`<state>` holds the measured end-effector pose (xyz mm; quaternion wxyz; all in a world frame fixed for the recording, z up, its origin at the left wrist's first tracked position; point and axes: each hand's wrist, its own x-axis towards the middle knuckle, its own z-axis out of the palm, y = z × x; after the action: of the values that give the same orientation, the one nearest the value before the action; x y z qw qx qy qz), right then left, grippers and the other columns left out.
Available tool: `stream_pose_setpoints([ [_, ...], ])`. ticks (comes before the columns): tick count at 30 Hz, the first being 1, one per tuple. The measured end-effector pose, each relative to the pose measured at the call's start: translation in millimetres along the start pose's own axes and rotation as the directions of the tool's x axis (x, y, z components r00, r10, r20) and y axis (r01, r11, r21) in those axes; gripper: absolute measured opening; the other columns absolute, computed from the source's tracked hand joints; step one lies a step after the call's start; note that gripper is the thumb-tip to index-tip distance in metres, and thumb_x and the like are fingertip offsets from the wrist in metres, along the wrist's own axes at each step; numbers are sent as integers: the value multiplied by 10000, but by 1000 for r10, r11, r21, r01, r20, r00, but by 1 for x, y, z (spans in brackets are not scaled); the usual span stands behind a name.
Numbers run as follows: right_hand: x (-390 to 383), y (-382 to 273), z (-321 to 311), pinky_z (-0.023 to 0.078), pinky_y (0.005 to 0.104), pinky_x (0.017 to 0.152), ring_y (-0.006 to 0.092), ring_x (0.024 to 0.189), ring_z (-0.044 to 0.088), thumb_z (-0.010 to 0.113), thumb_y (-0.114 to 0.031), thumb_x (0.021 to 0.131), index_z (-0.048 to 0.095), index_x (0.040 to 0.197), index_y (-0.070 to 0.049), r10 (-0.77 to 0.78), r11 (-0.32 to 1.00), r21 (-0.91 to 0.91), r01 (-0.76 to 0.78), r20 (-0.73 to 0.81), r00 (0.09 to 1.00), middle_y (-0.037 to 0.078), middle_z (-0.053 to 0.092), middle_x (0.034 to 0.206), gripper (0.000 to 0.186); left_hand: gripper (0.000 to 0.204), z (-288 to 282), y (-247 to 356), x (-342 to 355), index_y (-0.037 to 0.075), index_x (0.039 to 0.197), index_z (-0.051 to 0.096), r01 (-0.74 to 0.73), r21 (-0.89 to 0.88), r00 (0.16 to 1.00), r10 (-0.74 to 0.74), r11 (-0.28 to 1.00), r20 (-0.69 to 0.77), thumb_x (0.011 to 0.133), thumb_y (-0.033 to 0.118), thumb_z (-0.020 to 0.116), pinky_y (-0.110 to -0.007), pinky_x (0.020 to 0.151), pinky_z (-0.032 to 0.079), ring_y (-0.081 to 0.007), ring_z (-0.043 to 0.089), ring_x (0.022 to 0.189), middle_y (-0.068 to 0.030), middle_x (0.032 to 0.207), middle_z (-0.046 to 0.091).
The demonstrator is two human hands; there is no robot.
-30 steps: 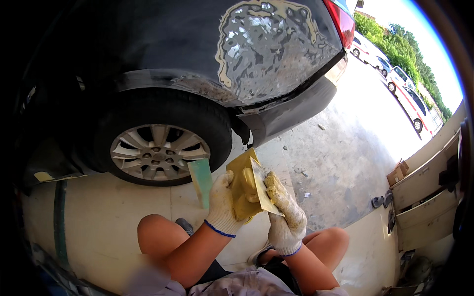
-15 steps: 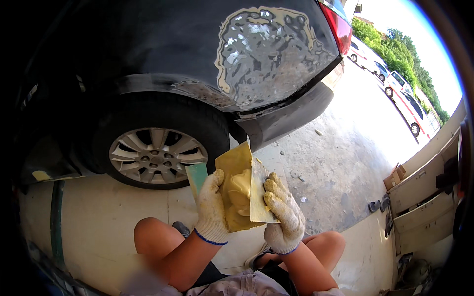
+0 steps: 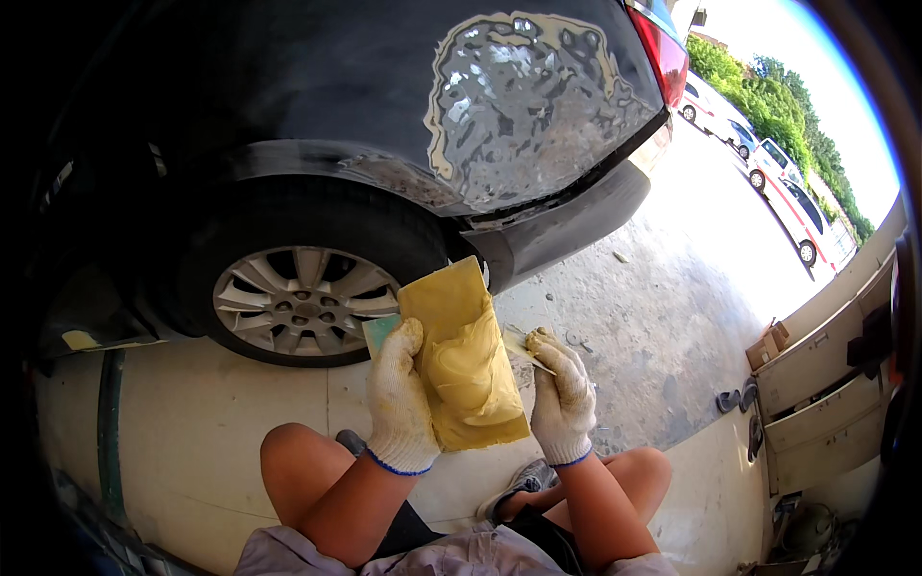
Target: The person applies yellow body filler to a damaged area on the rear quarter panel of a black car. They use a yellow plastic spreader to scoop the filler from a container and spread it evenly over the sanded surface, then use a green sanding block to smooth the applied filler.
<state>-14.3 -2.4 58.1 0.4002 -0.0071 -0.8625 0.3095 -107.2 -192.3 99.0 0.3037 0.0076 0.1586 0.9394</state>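
My left hand, in a white knitted glove, grips the left edge of a flat board coated in yellow putty. A thick mound of putty lies on the board's middle. A green corner sticks out behind my left thumb; whether it is part of the board I cannot tell. My right hand, gloved too, is closed on a thin pale putty spreader, seen almost edge-on beside the board's right edge. Ahead, the dark car's rear panel has a sanded grey patch with tan edges.
The rear wheel and bumper stand just beyond my hands. My bent knees flank my forearms. At the right are a cabinet, a small cardboard box and shoes. Parked vehicles show outside.
The spreader has come off the putty and turned edge-on, right of the board. My right hand has rotated with it. The board has tipped, so its putty face shows more fully.
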Motion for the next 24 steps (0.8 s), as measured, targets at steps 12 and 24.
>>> stream_pose_setpoints([
  [12, 56, -10, -27, 645, 303, 647, 199, 930, 777, 656, -232, 1103, 480, 1582, 30, 390, -194, 704, -683, 694, 605, 142, 745, 1243, 573, 421, 0, -30, -5, -24, 1437, 578, 70, 312, 992, -35, 947, -118, 1104, 209, 469, -478, 1062, 595, -334, 718, 1212, -199, 1372, 687],
  [24, 10, 0, -31, 521, 228, 598, 92, 650, 646, 683, -308, 1082, 517, 1554, 40, 317, 199, 357, -913, 858, 404, 70, 740, 1061, 610, 446, 6, -1, 0, -21, 1432, 581, 47, 180, 994, -27, 982, -110, 1127, 280, 460, -487, 1050, 599, -325, 728, 1168, -192, 1331, 693],
])
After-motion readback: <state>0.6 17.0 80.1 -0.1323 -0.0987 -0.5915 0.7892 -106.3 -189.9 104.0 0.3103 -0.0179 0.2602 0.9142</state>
